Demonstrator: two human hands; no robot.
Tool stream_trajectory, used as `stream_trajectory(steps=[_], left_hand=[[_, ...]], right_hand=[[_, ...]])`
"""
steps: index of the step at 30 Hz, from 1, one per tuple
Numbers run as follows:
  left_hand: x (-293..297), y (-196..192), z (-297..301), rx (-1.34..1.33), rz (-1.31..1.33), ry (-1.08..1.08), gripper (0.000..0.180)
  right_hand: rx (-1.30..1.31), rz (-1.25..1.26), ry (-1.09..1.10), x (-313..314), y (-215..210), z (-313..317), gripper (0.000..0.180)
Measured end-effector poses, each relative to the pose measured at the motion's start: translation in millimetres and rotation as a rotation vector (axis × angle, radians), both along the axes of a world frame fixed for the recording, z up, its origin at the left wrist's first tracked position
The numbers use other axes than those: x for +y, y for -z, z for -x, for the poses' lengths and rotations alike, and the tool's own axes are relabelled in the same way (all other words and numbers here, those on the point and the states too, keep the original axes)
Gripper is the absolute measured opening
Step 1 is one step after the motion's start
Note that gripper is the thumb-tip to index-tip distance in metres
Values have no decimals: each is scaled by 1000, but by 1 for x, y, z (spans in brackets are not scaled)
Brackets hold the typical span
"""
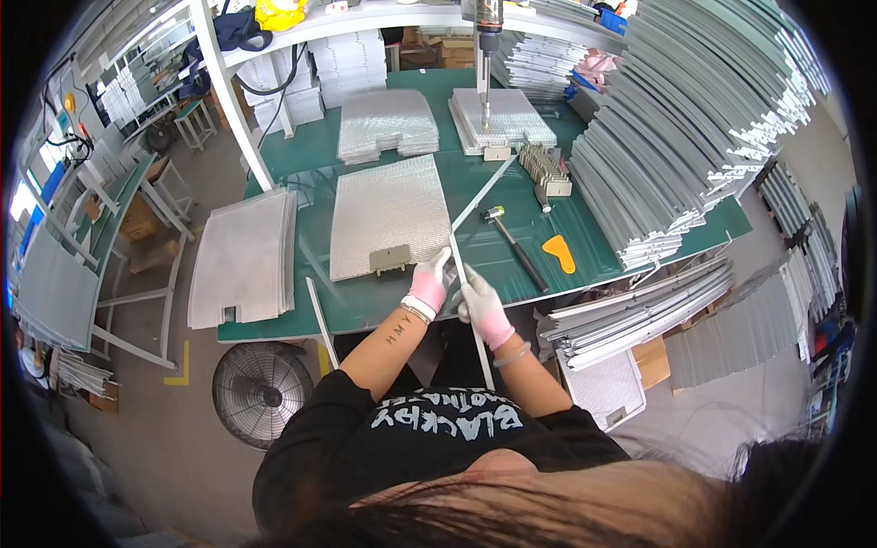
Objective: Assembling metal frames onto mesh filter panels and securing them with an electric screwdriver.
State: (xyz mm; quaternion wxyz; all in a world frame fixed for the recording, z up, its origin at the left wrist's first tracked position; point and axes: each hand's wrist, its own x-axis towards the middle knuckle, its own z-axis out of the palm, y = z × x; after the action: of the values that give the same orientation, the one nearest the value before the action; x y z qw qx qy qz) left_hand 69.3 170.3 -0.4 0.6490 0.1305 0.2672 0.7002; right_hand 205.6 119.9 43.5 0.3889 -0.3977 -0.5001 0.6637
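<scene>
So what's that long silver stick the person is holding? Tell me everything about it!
The strip is a long, thin, pale grey bar that looks like metal. It is straight and slants from the table edge down toward the person's lap, its lower end hanging off the green table. Both gloved hands grip it near its upper part: the left hand on one side, the right hand on the other. Its top end lies beside the mesh sheet and meets a second strip angling away.

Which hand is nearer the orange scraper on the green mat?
Right. The right hand sits lower left of the orange scraper, gripping a metal strip; the left hand lies farther left, beyond the strip.
</scene>
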Motion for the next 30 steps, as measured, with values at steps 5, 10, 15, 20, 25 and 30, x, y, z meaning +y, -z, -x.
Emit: stream_trajectory(steps=[5,10,15,20,25,30], left_hand=[[-16,-2,-4,44,-80,147,19],[-88,-34,20,95,-159,262,32],[-116,-36,169,1150,-70,-171,34],[-105,-9,210,802,-97,-113,44],[-139,-88,175,878,-145,2,62],[-145,-99,146,1005,-59,-244,57]], right_hand=[[-194,-114,-41,59,-22,12,45],[-297,-64,-203,93,-5,10,19],[186,188,-219,88,1,1,8],[0,81,-182,70,-8,11,8],[37,-28,-197,62,-14,-21,25],[105,-49,-173,48,-33,-31,30]])
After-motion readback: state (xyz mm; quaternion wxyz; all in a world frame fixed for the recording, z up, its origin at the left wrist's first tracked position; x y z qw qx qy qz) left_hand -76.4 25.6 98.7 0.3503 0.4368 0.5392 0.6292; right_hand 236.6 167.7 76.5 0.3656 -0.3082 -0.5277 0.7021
